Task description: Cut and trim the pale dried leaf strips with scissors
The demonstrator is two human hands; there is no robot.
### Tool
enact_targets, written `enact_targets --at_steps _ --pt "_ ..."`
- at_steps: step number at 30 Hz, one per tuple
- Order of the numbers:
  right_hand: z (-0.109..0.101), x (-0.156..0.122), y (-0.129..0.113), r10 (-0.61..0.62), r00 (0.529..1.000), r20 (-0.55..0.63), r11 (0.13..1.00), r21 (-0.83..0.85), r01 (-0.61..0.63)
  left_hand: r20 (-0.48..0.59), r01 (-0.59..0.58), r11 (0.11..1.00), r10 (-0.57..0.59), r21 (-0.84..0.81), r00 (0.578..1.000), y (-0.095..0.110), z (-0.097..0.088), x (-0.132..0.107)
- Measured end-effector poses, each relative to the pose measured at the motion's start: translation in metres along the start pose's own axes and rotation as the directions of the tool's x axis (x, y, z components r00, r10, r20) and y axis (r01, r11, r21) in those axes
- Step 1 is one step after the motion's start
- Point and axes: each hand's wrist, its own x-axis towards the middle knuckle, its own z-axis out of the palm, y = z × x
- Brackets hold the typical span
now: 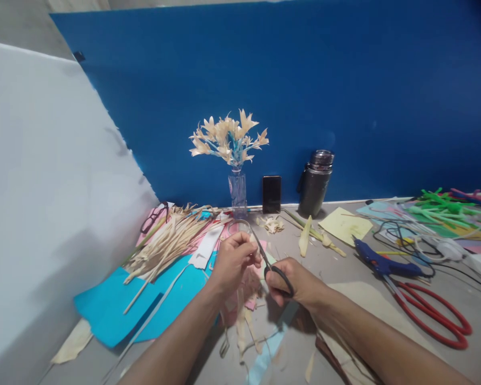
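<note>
My right hand (291,280) is closed round the black handles of a pair of scissors (261,247), whose blades point up and to the left. The fingers of my left hand (236,256) are pinched together beside those blades. From this pinch a thin curved strip (237,221) seems to arc up; its material is too fine to make out. Below both hands lie pale dry husk scraps (241,321), pink paper pieces and a light blue strip (268,350). Beyond them, a clear bottle (237,195) holds a bunch of pale husk flowers (228,136).
Dried husk strips (168,235) lie over blue paper (116,305) at left. A phone (271,193) and a dark flask (316,184) stand against the blue partition (344,80). Rightward are a glue gun (385,262), red-handled scissors (436,315), cables and green pipe cleaners (441,208).
</note>
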Motion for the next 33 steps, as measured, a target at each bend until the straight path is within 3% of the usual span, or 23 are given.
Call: enact_targets --at_steps 3,12,19,22,26,29,33 --pt "0.001 0.000 0.000 0.022 1.000 0.009 0.999 0.023 -0.022 0.020 0.000 1.000 0.000 0.003 1.000 0.000 -0.001 0.001" --pt "0.000 0.004 0.005 -0.101 0.993 0.057 0.993 0.059 0.097 -0.009 0.041 0.999 -0.041 0.015 0.999 0.002 -0.001 0.001" --pt "-0.001 0.002 0.005 0.006 1.000 0.012 1.000 0.018 -0.006 0.003 0.038 0.997 -0.038 0.060 0.999 0.001 -0.005 0.005" --pt "0.001 0.000 0.005 0.015 1.000 0.019 0.996 0.089 -0.017 0.006 0.056 0.997 -0.056 0.046 0.998 0.001 -0.005 0.005" --pt "0.004 0.001 0.010 -0.063 0.997 0.050 0.979 0.196 0.052 0.036 0.054 0.998 -0.055 0.029 0.998 0.000 -0.003 0.004" --pt "0.004 0.005 0.012 -0.088 0.996 -0.023 0.966 0.244 0.091 0.056 0.047 0.999 -0.048 0.021 0.997 -0.002 -0.004 0.004" --pt "-0.001 0.009 0.005 -0.028 0.963 -0.267 0.971 0.221 0.090 0.094 0.065 0.998 -0.066 0.016 0.993 -0.003 -0.004 0.003"
